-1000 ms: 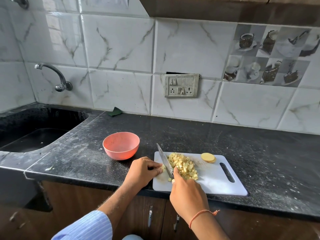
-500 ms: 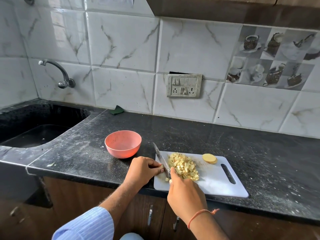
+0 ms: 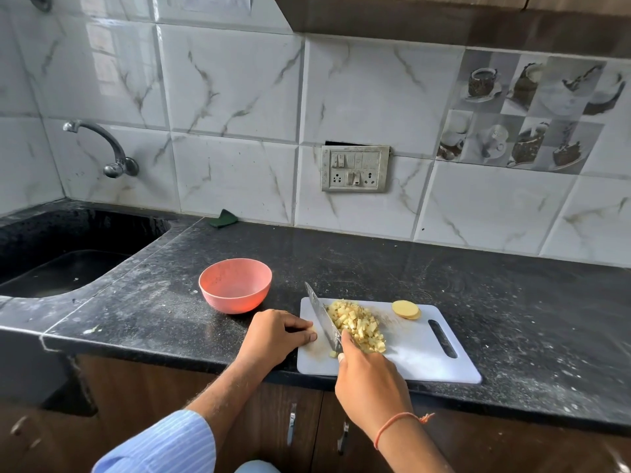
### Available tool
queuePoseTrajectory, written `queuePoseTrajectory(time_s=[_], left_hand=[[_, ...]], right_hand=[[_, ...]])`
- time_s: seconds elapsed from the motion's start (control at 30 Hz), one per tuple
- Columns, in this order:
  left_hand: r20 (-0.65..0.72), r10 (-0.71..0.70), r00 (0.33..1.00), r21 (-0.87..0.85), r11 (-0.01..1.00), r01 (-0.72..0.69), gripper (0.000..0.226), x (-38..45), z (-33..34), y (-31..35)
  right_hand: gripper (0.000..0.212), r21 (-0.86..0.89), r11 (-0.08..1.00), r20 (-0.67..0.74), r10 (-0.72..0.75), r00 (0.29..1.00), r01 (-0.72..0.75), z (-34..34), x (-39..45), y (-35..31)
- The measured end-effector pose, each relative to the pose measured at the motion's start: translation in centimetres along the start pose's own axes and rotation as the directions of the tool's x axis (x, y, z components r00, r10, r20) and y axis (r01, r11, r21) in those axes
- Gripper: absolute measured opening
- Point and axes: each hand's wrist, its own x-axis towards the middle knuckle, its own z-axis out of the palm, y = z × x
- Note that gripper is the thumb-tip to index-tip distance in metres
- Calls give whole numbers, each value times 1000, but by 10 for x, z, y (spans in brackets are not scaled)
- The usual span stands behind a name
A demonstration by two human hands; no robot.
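The potato end sits at the left edge of the board, just a pale nub poking out under the left hand, whose fingers are curled down, pinching it in place; the knife stands right beside those fingertips, edge down on the board, tip pointing away toward the bowl; the right hand is clenched round the handle and hides it completely. Compared with a second ago not much has shifted; the blade is on nearly the same line, the tip has wobbled a touch, and the left hand is pretty much where it was; looks like steady chopping with barely anything left to cut, so this potato is probably nearly done. The diced pile lies against the blade's right side, with one stray cube near the heel; two slices wait at the board's far edge. The bowl stands just left of the board on the counter; sink and tap are further left.
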Motion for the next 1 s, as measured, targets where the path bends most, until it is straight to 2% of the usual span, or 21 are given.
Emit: queuePoseTrajectory(time_s=[0.2, 0.57, 0.73, 1.0], left_hand=[[25, 8, 1000, -71, 997, -6, 48, -4, -2, 4], [-36, -19, 999, -53, 998, 18, 22, -5, 1, 5], [-42, 32, 999, -8, 999, -32, 21, -7, 3, -3], [-49, 110, 993, 62, 992, -107, 19, -5, 3, -4]], right_hand=[[55, 68, 998, -29, 3, 1000, -1, -8, 0, -2], [54, 91, 996, -29, -17, 999, 20, -15, -2, -8], [55, 110, 993, -53, -29, 998, 35, -11, -3, -7], [56, 110, 992, -17, -53, 998, 54, -6, -8, -14]])
